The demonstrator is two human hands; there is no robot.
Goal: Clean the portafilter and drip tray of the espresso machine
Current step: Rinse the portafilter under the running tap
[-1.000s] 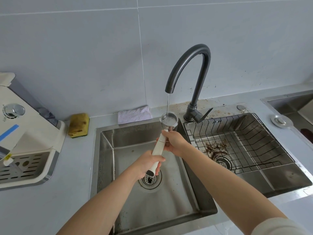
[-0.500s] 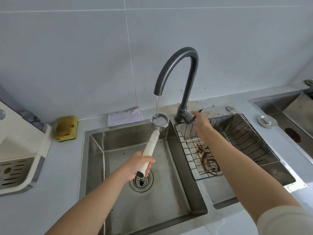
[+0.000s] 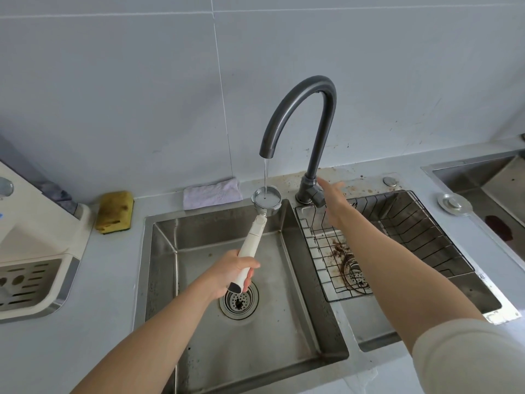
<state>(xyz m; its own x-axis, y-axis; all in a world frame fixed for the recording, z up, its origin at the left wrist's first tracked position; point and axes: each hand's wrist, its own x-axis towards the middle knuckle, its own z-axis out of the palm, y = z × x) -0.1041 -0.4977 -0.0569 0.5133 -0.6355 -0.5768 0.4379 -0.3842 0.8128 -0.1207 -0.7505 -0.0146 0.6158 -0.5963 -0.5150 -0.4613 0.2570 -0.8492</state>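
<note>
My left hand (image 3: 231, 273) grips the white handle of the portafilter (image 3: 251, 243) over the left sink basin (image 3: 199, 322). Its metal basket (image 3: 267, 201) sits upright under the dark curved faucet (image 3: 301, 109), full of water, with a thin stream running into it. My right hand (image 3: 335, 203) reaches over the wire rack with fingers apart, against the faucet's lever at its base (image 3: 314, 194). The espresso machine (image 3: 31, 251) stands at the left edge with its slotted drip tray (image 3: 27, 280) in place.
A yellow sponge (image 3: 115, 211) and a folded pale cloth (image 3: 211, 193) lie behind the left basin. A wire rack (image 3: 397, 237) sits in the right basin, with coffee grounds around its drain (image 3: 355, 273). A metal plug (image 3: 454, 204) rests on the counter; another sink is far right.
My right hand let go of the portafilter's neck and moved right to the faucet's lever. The left hand alone now holds the portafilter under the stream.
</note>
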